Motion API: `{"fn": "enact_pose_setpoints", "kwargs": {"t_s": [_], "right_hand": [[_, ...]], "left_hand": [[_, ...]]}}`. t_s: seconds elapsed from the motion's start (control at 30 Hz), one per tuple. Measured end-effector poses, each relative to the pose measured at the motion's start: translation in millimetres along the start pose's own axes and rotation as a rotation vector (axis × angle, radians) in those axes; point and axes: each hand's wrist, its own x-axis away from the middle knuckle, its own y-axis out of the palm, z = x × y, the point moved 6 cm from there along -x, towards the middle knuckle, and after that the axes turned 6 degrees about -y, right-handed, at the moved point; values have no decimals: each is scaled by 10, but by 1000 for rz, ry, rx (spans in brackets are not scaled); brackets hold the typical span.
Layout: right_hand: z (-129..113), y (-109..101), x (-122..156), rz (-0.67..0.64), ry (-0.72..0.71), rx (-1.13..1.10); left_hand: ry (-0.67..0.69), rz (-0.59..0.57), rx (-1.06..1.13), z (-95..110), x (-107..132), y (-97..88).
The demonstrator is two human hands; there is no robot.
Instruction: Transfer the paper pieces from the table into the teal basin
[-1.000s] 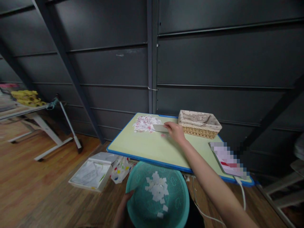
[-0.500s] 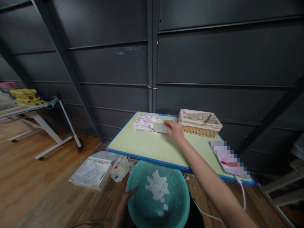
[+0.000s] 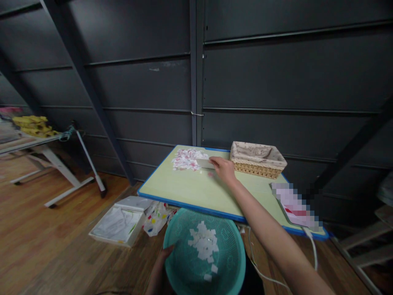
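My right hand (image 3: 224, 169) reaches across the pale green board (image 3: 184, 186) and pinches a flat whitish card (image 3: 203, 163) by its right end. The card's left part meets the edge of a spread pile of small white and pinkish paper pieces (image 3: 186, 159). Below the board's front edge is a teal plastic basket (image 3: 235, 258), with small white square pieces (image 3: 204, 242) inside. My left hand (image 3: 166, 255), dim and partly cut off by the rim, holds the basket's left side; its thumb shows inside.
A cloth-lined wicker basket (image 3: 258, 169) stands at the board's back right. A partly blurred-out tablet-like device (image 3: 291, 209) with a white cable lies on the right. On the floor are a white box (image 3: 112, 227) and a dotted plastic bag (image 3: 156, 219). A dark panel wall (image 3: 147, 90) rises behind.
The card has tilted so that it shows a narrower face, and its right end is a little further left. My left hand and the teal basket stay in place.
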Motion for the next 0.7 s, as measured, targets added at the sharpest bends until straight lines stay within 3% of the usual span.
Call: {"fn": "enact_pose_setpoints", "kwargs": {"t_s": [0.17, 0.4, 0.7], "right_hand": [[-8, -50, -4, 6, 9, -5], [7, -69, -7, 14, 19, 3], [36, -146, -11, 51, 49, 33]], "left_hand": [[-79, -14, 64, -53, -8, 25], [30, 39, 45, -36, 90, 105], [-120, -39, 88, -75, -28, 21]]}}
